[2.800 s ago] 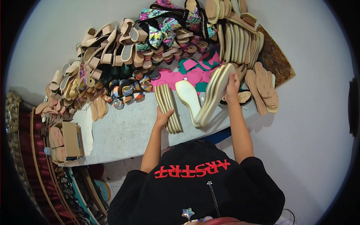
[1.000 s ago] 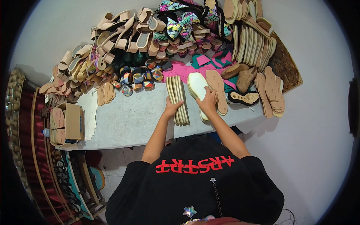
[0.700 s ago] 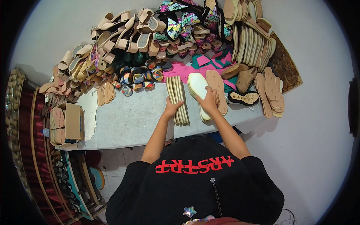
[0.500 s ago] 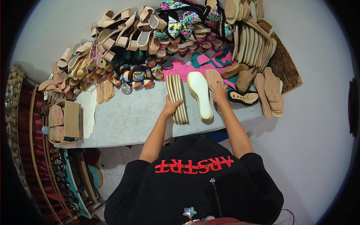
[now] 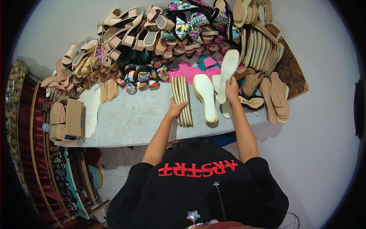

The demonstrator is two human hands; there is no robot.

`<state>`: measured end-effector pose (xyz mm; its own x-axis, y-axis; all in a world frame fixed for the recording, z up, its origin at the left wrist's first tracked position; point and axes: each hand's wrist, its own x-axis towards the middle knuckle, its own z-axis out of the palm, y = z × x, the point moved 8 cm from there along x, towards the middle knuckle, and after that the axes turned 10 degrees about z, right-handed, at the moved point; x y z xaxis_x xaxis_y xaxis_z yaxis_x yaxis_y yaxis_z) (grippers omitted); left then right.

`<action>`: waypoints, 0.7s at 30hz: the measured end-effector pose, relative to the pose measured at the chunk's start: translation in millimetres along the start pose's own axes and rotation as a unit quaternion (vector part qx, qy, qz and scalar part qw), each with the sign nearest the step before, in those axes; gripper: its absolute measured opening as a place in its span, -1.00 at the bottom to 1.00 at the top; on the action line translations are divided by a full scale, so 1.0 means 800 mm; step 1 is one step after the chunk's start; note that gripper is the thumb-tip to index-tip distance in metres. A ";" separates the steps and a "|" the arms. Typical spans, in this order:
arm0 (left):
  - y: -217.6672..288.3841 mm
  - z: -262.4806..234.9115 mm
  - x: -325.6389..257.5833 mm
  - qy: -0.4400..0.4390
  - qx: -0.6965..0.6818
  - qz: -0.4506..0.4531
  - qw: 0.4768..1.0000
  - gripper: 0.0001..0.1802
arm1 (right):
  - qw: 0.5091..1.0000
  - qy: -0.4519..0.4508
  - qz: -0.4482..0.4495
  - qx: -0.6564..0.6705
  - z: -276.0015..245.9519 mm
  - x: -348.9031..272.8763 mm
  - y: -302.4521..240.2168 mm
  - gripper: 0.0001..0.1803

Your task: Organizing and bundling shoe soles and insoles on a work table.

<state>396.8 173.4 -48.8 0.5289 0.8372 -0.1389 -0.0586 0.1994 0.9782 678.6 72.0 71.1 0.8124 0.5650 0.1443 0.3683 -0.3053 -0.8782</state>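
A bundle of cream shoe soles (image 5: 182,89) stands on edge on the table, with my left hand (image 5: 177,108) wrapped round its lower left side. In my right hand (image 5: 231,91), fingers closed, is a single pale sole (image 5: 229,66), lifted and tilted above the table. Between the hands lies a flat stack of cream soles (image 5: 206,101), toe end away from me. Another pale sole (image 5: 227,110) lies partly hidden beneath the raised one and my right hand.
Behind are heaped sandals (image 5: 143,32), patterned heels (image 5: 143,76), and pink cut material (image 5: 187,70). To the right are wooden shoe lasts (image 5: 251,84), a black-edged sole (image 5: 252,102) and tan insoles (image 5: 279,95). A cardboard box (image 5: 74,118) stands at the table's left end.
My right hand has raised a sole from the table. Its pale face shows now, where a tan face showed before. My left hand stays on the upright bundle.
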 end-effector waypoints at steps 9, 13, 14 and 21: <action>0.010 0.005 -0.003 0.001 0.007 -0.011 1.000 -0.14 | 0.991 -0.090 0.011 0.095 0.045 -0.029 -0.004 -0.48; 0.008 -0.014 -0.014 0.013 -0.020 -0.011 1.000 -0.22 | 0.965 -0.234 0.059 0.106 0.083 -0.104 -0.068 -0.40; 0.008 -0.019 -0.016 0.017 -0.028 -0.007 0.999 -0.24 | 0.941 -0.302 0.103 0.113 0.088 -0.127 -0.093 -0.41; 0.017 -0.030 -0.029 0.018 -0.021 -0.007 1.000 -0.23 | 0.920 -0.370 0.128 0.028 0.213 -0.170 -0.007 -0.34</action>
<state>363.2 168.8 -36.2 0.4987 0.8521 -0.1587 -0.0882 0.2320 0.9687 489.1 128.1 -21.3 0.3321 0.8538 -0.4009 0.1670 -0.4716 -0.8659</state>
